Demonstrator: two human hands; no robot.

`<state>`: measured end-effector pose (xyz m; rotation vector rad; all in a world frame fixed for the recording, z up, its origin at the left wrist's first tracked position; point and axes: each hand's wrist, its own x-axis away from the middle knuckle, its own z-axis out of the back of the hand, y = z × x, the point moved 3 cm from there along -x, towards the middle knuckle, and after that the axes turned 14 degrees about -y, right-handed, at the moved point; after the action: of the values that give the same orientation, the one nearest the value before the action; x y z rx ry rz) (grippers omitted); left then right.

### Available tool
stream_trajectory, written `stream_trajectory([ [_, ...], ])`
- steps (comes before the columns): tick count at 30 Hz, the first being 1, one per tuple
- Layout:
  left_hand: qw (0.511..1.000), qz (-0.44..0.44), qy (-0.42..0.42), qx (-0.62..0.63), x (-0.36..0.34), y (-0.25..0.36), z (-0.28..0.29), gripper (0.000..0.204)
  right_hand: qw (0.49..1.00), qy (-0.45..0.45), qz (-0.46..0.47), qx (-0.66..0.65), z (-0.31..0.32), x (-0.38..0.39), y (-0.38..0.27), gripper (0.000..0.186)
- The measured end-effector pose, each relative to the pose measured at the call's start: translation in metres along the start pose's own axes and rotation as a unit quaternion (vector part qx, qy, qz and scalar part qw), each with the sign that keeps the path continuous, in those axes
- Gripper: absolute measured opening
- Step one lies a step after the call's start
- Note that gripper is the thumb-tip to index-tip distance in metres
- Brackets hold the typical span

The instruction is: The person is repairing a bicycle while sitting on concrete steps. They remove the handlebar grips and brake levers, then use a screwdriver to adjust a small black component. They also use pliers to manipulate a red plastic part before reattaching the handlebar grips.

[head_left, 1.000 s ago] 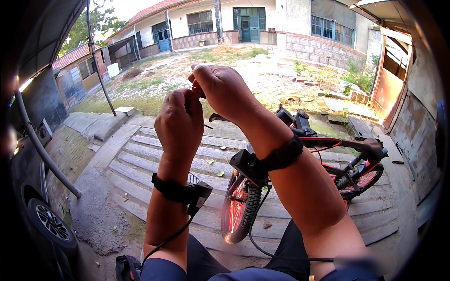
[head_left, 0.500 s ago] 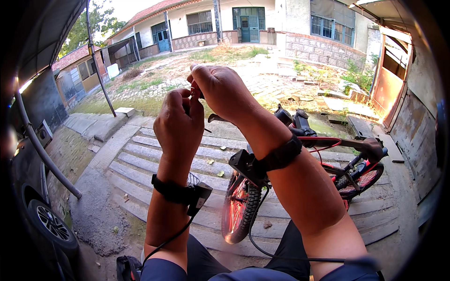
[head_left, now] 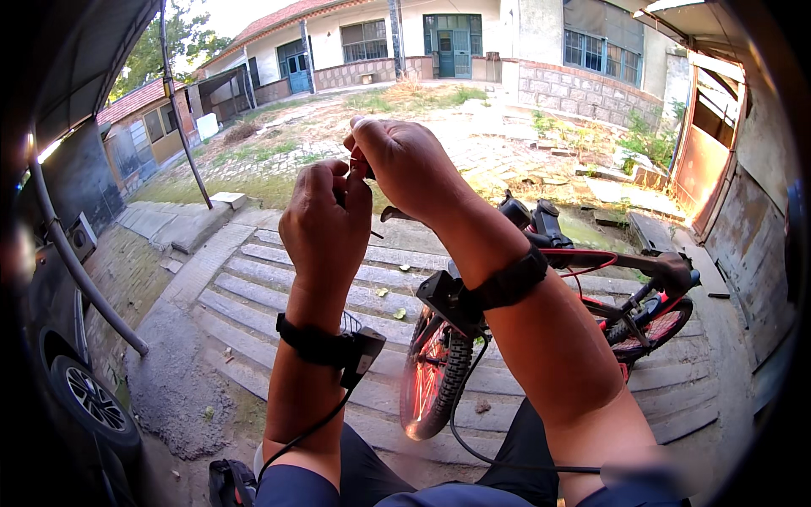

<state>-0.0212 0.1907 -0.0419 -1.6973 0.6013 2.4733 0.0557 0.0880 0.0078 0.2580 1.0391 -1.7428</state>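
My hands are raised close together in front of me, fingertips nearly meeting. My left hand is closed in a pinch, its knuckles turned up toward me. Just above it on the right, my right hand is also closed, thumb against fingers. Between the fingertips a small thin reddish piece shows; its kind is too small to make out. A short dark thin end pokes out beside the left palm. Behind the right forearm stands a bicycle with a knobbly front tyre and red rim.
Black straps with small boxes and cables are on both wrists. Concrete strips cover the ground below. A parked car's wheel and a slanting pole are at left; a weathered door is at right. A dark bag lies lower left.
The whole view has shifted very slightly. Both hands keep nearly the same pinched pose, fingertips together.
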Motion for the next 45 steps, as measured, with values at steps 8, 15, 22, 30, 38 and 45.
stream_trajectory([
  [8, 0.998, -0.042, 0.023, -0.03, -0.0015, -0.0026, -0.0018, 0.009, 0.999, 0.006, 0.027, 0.016, -0.0016, 0.0015, -0.0022, 0.054],
  [15, 0.999, 0.033, -0.016, 0.008, 0.0022, 0.001, -0.0026, 0.009, 0.999, 0.003, 0.032, 0.029, -0.002, 0.0028, -0.0008, 0.054],
  [22, 1.0, -0.028, 0.014, -0.007, 0.0005, -0.0035, -0.0058, 0.01, 1.0, -0.004, 0.004, 0.014, 0.0001, 0.0012, -0.0013, 0.052],
  [30, 1.0, -0.011, 0.006, -0.018, 0.0013, -0.0018, -0.0033, 0.012, 0.999, 0.005, 0.037, 0.038, -0.0012, 0.0015, -0.0019, 0.05],
  [38, 1.0, -0.024, 0.0, 0.001, 0.0003, -0.0018, -0.0059, 0.011, 1.0, -0.005, 0.01, 0.026, -0.0011, -0.0006, 0.001, 0.05],
  [45, 1.0, -0.016, -0.01, -0.017, 0.0011, -0.0033, -0.0043, 0.011, 0.999, 0.003, 0.025, 0.036, -0.0015, -0.0002, -0.0013, 0.044],
])
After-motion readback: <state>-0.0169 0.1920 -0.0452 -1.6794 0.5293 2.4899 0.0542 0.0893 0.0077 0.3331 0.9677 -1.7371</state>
